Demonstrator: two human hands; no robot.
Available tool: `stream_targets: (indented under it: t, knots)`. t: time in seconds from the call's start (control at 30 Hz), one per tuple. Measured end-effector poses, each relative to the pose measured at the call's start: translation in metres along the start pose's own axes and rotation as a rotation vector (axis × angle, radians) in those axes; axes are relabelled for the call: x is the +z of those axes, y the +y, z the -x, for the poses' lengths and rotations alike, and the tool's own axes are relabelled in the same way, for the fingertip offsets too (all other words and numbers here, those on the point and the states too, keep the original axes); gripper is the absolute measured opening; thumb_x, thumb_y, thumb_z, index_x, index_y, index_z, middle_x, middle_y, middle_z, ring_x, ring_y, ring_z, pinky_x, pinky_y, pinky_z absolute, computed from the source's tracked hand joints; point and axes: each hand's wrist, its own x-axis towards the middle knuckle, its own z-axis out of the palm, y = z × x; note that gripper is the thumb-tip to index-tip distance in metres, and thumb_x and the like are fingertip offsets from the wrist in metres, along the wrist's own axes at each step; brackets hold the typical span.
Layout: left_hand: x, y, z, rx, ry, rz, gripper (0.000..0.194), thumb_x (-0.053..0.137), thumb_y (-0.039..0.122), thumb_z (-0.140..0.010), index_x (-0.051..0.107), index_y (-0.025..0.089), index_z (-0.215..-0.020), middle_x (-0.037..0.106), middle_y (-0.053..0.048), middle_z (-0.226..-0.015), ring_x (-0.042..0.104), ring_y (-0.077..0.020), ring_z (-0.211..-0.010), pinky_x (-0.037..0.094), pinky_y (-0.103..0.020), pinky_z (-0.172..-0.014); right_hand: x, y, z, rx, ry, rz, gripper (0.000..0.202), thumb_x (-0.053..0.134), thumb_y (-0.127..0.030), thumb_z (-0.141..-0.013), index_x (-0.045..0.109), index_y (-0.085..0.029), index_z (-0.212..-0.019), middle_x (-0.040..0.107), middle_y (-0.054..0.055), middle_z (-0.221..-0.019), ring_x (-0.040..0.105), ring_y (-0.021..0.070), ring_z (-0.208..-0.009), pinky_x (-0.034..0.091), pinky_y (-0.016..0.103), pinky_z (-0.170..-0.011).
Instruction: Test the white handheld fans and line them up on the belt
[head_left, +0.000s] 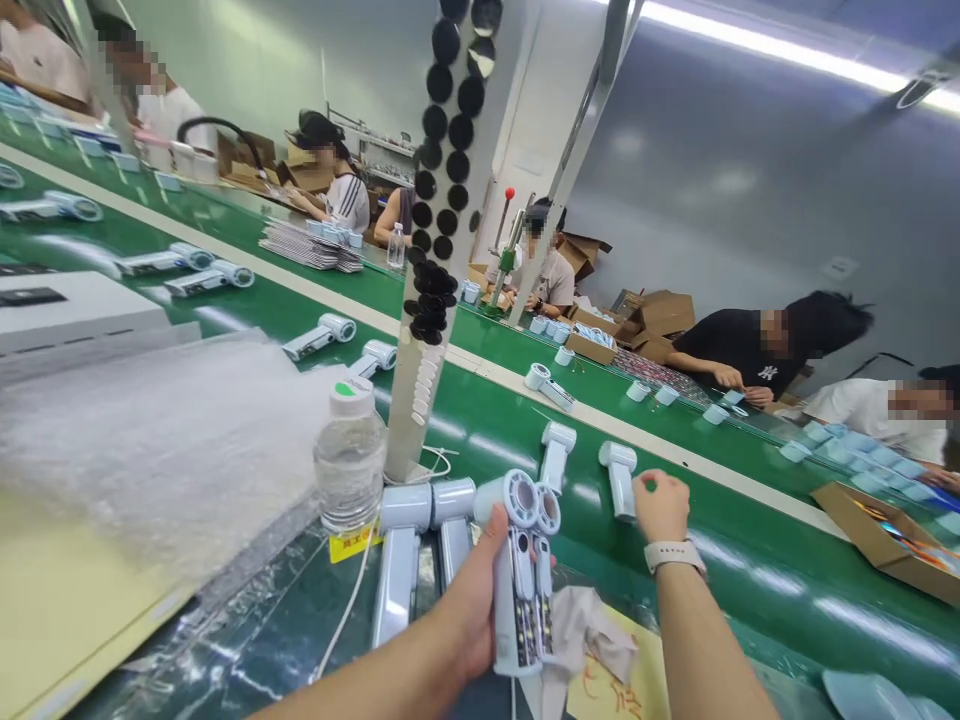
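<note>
My left hand is closed around a light-blue hair-dryer-shaped housing with a ringed round head. Dark parts show along its open handle. A second similar housing stands right against it; whether my fingers hold that one too is hidden. Over the green belt, my right hand is curled, thumb and finger forming a loop. Its fingertips are beside the handle of another light-blue housing, and I cannot tell whether they touch. Left of my left hand, two more housings lean with handles down.
A water bottle stands by a metal post bearing black discs. Bubble wrap covers the left side. More housings lie along the green belt. A crumpled cloth is in front. Several people work across the belt.
</note>
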Motion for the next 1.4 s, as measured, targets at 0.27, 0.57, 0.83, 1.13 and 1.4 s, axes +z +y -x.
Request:
stream_targets:
  t: [0.27, 0.57, 0.83, 1.13, 1.4]
  knots:
    - [0.000, 0.008, -0.001, 0.096, -0.139, -0.102, 0.067, 0.041, 0.070, -0.092, 0.061, 0.014, -0.062, 0.073, -0.013, -0.073, 0.067, -0.0193, -0.058, 0.055, -0.030, -0.059, 0.039, 0.034, -0.005, -0.032, -0.139, 0.296, 0.035, 0.063, -0.034, -0.097, 0.060, -0.020, -0.129, 0.060, 0.011, -0.135, 0.063, 0.0262, -0.115, 0.055, 0.049, -0.096]
    - [-0.003, 0.012, 0.009, 0.306, -0.349, -0.151, 0.049, 0.078, 0.059, -0.071, 0.074, 0.014, -0.090, 0.077, -0.012, -0.090, 0.071, -0.0247, -0.081, 0.056, -0.033, -0.077, 0.074, -0.023, 0.011, -0.091, -0.329, 0.371, 0.036, 0.063, -0.039, -0.097, 0.061, -0.019, -0.127, 0.061, 0.010, -0.133, 0.063, 0.0259, -0.114, 0.054, 0.049, -0.096]
    - [-0.003, 0.007, 0.010, 0.252, -0.450, -0.202, 0.054, 0.080, 0.053, -0.064, 0.075, 0.013, -0.100, 0.078, -0.012, -0.090, 0.072, -0.0325, -0.093, 0.055, -0.039, -0.083, -0.008, 0.010, 0.062, -0.218, -0.484, 0.356, 0.021, 0.064, -0.035, -0.085, 0.068, -0.017, -0.073, 0.063, 0.016, -0.113, 0.068, 0.0268, -0.088, 0.050, 0.037, -0.078]
    - [-0.003, -0.008, 0.018, 0.295, -0.542, -0.251, 0.044, 0.079, 0.053, -0.064, 0.075, 0.015, -0.088, 0.078, -0.010, -0.087, 0.072, -0.0356, -0.100, 0.055, -0.046, -0.091, -0.060, 0.028, 0.142, -0.244, -0.382, -0.176, 0.028, 0.075, -0.051, -0.072, 0.079, -0.030, -0.090, 0.073, 0.012, -0.114, 0.062, 0.0412, -0.111, 0.046, 0.056, -0.093]
    - [-0.004, -0.013, 0.022, 0.360, -0.564, -0.225, 0.041, 0.084, 0.049, -0.062, 0.075, 0.017, -0.087, 0.077, -0.008, -0.084, 0.073, -0.0317, -0.091, 0.057, -0.043, -0.088, -0.026, -0.013, 0.165, -0.105, -0.668, -0.662, 0.031, 0.054, -0.048, -0.089, 0.066, -0.020, -0.096, 0.063, 0.000, -0.071, 0.058, 0.0187, -0.056, 0.048, 0.031, -0.053]
